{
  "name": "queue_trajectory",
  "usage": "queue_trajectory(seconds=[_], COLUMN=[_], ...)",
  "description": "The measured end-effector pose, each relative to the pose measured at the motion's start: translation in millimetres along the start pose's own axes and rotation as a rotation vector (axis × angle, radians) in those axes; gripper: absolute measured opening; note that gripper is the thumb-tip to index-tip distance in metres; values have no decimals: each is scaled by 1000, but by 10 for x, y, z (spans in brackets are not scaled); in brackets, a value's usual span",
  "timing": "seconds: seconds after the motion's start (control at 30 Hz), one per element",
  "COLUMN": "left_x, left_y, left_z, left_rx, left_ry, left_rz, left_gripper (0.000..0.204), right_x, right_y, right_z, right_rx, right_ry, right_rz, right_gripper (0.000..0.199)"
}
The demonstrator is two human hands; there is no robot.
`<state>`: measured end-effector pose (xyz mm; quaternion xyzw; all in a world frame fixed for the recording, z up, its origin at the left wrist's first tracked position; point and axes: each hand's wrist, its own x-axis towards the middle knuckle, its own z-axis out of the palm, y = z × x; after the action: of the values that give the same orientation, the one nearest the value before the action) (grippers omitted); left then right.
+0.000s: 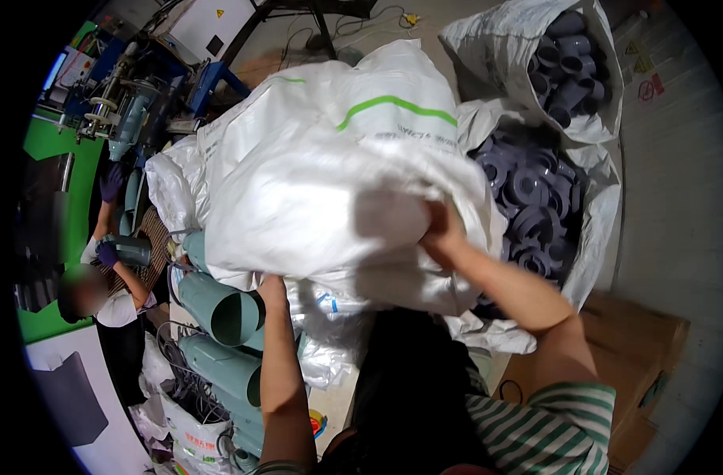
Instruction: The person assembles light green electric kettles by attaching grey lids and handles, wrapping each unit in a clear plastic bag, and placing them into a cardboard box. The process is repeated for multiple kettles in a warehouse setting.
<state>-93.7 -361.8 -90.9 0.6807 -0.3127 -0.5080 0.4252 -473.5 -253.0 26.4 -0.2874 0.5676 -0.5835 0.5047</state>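
A large white woven sack (pixel 298 194) with a green stripe fills the middle of the view, bulging and creased. My left hand (pixel 273 290) grips its near edge from below, the fingers mostly covered by the cloth. On the right side, my right hand (pixel 445 236) is closed on a fold of the same sack, its fingertips partly hidden. Whatever the sack holds is out of sight. Just left of my left hand lie several grey-green plastic cylindrical housings (pixel 207 305). Beneath the sack's near edge shows clear plastic wrapping (pixel 326 348).
To the right stands an open sack of dark grey plastic rings (pixel 528 190); behind it, another holds grey pipe fittings (pixel 567 67). Cardboard (pixel 615 356) lies at lower right. At left, a co-worker in purple gloves (pixel 108 253) handles a cylinder near a machine (pixel 112 107).
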Motion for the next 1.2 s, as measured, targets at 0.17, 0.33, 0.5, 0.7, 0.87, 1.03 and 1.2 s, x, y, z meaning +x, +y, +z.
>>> queue_trajectory(seconds=[0.17, 0.33, 0.5, 0.7, 0.87, 1.03, 1.2], left_x=[-168, -506, -582, -1149, -2112, -3289, -4886], left_y=[122, 676, 622, -63, -1549, -3207, -4120], left_z=[50, 936, 861, 541, -52, -936, -2582], left_rx=[533, 699, 609, 267, 88, 421, 877], left_ry=[-168, -137, -108, -30, -154, -224, 493], left_rz=[625, 571, 421, 597, 835, 774, 346], left_gripper=[55, 59, 60, 71, 59, 60, 64], right_x=[688, 801, -145, -3, 62, 83, -1050], right_y=[-922, -561, 492, 1474, 2779, 2934, 2336], right_z=[-891, -1236, -610, -159, -1050, -1098, -789], right_rx=[-669, -1133, -814, -1362, -1204, -1097, -1101], right_ry=[341, 841, 572, 112, 71, 238, 169], right_rz=[-551, -493, -398, -188, -177, -316, -977], right_gripper=[29, 49, 66, 110, 105, 96, 92])
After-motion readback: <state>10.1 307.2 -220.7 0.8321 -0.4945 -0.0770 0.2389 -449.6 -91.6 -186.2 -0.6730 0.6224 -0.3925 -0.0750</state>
